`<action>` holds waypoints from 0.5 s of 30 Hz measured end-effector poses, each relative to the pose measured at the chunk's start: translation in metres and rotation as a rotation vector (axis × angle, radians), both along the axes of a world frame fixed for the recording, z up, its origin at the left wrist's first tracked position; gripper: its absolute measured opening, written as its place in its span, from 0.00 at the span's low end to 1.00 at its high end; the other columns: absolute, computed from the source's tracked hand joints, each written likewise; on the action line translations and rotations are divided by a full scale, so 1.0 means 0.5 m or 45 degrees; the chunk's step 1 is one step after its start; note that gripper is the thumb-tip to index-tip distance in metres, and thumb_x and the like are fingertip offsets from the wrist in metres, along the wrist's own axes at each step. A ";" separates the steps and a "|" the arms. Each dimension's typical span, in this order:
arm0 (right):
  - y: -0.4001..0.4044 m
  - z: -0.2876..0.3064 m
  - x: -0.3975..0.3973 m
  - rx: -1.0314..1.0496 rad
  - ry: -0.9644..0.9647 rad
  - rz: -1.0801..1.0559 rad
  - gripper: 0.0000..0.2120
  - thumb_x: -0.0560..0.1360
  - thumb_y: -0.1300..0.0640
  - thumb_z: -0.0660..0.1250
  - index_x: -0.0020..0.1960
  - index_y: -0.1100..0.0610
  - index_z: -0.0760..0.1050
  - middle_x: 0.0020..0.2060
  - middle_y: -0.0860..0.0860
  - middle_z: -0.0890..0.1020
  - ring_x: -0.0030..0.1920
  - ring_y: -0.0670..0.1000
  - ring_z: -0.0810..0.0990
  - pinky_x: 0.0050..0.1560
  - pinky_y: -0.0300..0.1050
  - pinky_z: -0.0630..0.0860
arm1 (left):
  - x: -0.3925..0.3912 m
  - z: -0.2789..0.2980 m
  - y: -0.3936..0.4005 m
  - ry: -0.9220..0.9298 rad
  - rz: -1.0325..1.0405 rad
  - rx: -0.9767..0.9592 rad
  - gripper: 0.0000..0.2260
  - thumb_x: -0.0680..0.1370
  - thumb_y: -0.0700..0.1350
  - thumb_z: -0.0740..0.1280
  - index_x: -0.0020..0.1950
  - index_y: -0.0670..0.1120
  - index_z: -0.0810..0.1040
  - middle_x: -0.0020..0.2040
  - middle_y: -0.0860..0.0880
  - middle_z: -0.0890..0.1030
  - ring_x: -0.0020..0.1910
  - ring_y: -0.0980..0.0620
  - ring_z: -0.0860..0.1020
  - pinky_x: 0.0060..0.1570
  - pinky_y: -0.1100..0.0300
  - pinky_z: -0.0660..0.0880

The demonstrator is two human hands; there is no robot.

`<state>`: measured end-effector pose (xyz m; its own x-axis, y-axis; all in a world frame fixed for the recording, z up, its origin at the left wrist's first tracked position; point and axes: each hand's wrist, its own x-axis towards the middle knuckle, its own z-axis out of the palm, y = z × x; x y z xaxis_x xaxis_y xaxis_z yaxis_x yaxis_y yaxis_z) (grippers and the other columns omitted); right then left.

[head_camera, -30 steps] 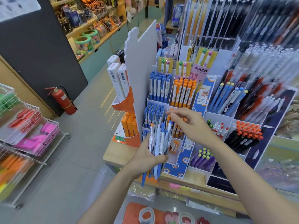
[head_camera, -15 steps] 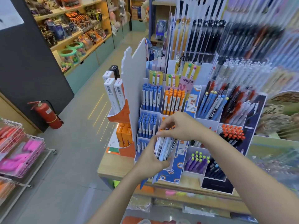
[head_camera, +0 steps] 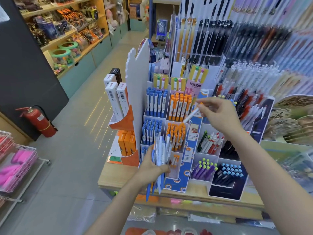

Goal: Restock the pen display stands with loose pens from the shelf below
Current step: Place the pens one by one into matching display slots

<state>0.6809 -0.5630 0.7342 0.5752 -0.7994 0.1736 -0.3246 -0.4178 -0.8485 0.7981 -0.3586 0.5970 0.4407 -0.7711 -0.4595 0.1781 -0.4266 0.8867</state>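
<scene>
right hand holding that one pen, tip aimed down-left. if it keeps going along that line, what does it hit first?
Most likely the orange pens in the middle tier: the pen pinched by the right hand points at their tops. Depth is unclear from this one view.

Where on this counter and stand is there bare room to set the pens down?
Bare wood on the counter left of the stand, in front of the orange boxes. The lowest orange-pen slot is nearly empty. The upper blue-pen and orange-pen compartments are packed.

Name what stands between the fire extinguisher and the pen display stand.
Head view: bare grey floor, then a tiered holder of white boxes beside the pen display stand.
</scene>
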 end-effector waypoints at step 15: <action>0.036 -0.203 -0.034 -0.273 0.191 0.073 0.09 0.78 0.66 0.65 0.53 0.56 0.81 0.40 0.46 0.81 0.39 0.35 0.80 0.44 0.24 0.72 | 0.025 -0.019 -0.045 0.060 0.153 -0.063 0.49 0.63 0.40 0.81 0.78 0.60 0.60 0.66 0.46 0.79 0.62 0.46 0.79 0.65 0.44 0.76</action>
